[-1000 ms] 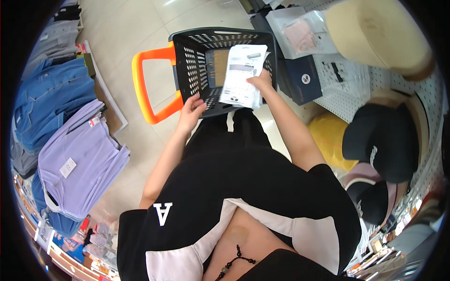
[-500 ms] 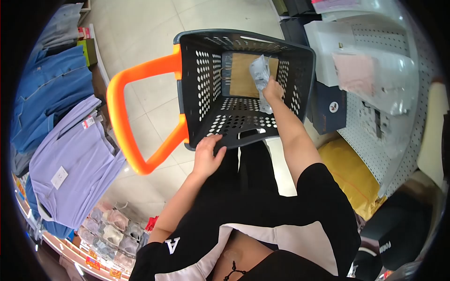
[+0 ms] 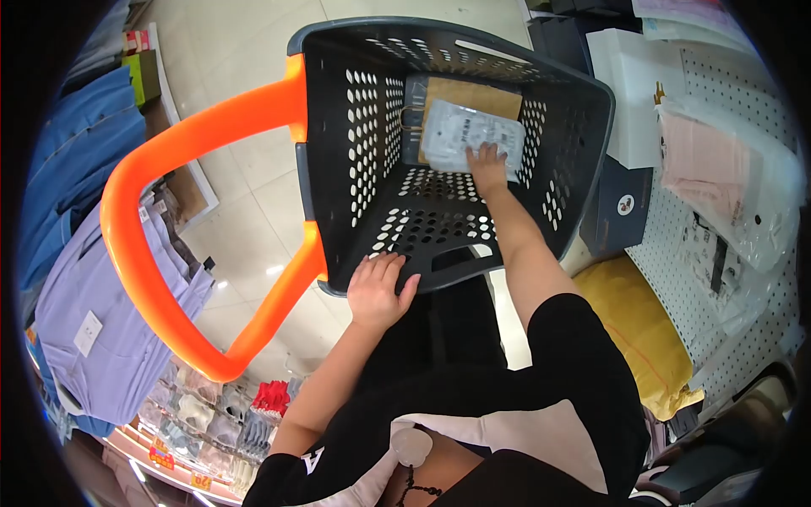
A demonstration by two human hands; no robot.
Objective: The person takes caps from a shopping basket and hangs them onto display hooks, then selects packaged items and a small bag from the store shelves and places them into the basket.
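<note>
A dark grey shopping basket [image 3: 460, 262] with holed walls and a large orange handle [image 3: 127, 228] stands tilted in front of me. My left hand [image 3: 378, 291] holds its near rim, the fingers hooked over the edge and the thumb apart. Deep inside, my right hand [image 3: 487, 167] lies on a flat pale plastic package [image 3: 469, 131] with dark print, fingers spread over its lower part. Under the package is a brown paper piece [image 3: 486, 95] with a cord loop at its left, on the basket's bottom. The package's contents cannot be made out.
Folded lilac shirts [image 3: 101, 313] and blue denim clothes [image 3: 84, 152] lie at left. To the right are a white box [image 3: 625, 101], a dark blue box [image 3: 621, 198], a yellow bag [image 3: 638, 325] and bagged goods on a perforated shelf [image 3: 667, 279].
The package, crumpled and gripped in my right hand before, now lies flat with that hand opened on it. The basket appears larger and closer; my left hand stays at its rim.
</note>
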